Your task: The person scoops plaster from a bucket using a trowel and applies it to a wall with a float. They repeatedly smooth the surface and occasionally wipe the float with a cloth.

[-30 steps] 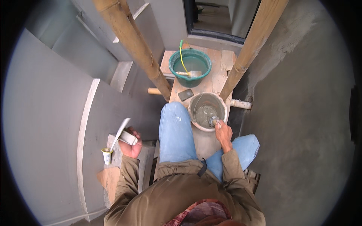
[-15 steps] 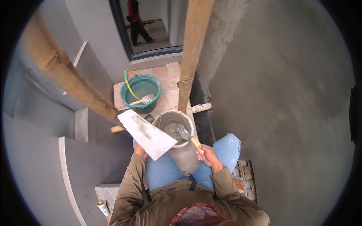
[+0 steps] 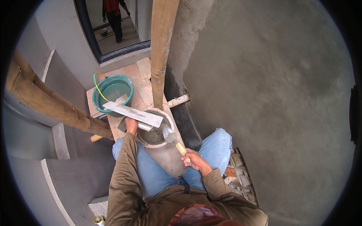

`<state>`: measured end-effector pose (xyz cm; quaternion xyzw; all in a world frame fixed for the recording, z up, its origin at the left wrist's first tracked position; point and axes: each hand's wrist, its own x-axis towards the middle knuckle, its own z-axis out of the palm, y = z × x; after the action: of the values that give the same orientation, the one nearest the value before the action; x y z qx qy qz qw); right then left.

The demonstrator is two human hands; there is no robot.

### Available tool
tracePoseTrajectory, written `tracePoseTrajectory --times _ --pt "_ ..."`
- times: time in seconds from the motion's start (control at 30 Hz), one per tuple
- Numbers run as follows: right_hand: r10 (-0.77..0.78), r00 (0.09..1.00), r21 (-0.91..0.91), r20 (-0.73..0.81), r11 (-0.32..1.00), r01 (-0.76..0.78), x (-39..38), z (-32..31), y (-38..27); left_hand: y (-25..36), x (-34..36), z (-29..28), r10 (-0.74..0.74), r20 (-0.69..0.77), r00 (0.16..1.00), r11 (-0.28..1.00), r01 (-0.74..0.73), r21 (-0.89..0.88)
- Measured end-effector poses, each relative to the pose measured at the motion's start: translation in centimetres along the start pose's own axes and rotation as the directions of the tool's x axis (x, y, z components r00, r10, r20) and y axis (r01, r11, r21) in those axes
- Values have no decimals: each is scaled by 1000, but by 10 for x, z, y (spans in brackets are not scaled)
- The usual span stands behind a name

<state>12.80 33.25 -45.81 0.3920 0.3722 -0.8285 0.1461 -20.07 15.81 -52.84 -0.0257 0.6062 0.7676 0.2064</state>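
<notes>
My left hand (image 3: 131,126) is closed round the grip of a plastering trowel (image 3: 132,113), whose long pale blade is tilted over the mortar bucket. In my right hand (image 3: 196,161) is a small hand trowel (image 3: 181,150), held by its wooden handle. Its blade is at the bucket's right side, with a grey lump of mortar (image 3: 171,138) on it. Between my knees stands the pale bucket (image 3: 170,116), partly filled with wet grey mortar (image 3: 152,137). The plastering trowel hides part of the bucket's far side.
A green bucket (image 3: 131,86) of cloudy water, with a yellow-green handle, stands on a plank platform (image 3: 140,98). Bamboo poles rise at left (image 3: 45,100) and ahead (image 3: 163,52). A plastered wall (image 3: 271,113) spans the right. Another person (image 3: 113,17) shows through the window.
The plastering trowel has turned from face-up to steeply tilted and now reaches over the bucket. The hand trowel now carries mortar. My view has shifted rightward.
</notes>
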Motion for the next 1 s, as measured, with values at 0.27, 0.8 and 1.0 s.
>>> tracePoseTrajectory --times 0.27,0.8,1.0 --pt "13 1000 -82 8 997 -12 -1 4 4 -6 14 2 107 -53 993 984 -98 150" --pt "-102 995 -89 -5 991 101 2 21 -5 37 7 -51 212 -78 974 570 -58 819" --pt "-162 986 -130 44 977 166 3 17 1 34 -23 -31 506 29 862 336 -229 914"
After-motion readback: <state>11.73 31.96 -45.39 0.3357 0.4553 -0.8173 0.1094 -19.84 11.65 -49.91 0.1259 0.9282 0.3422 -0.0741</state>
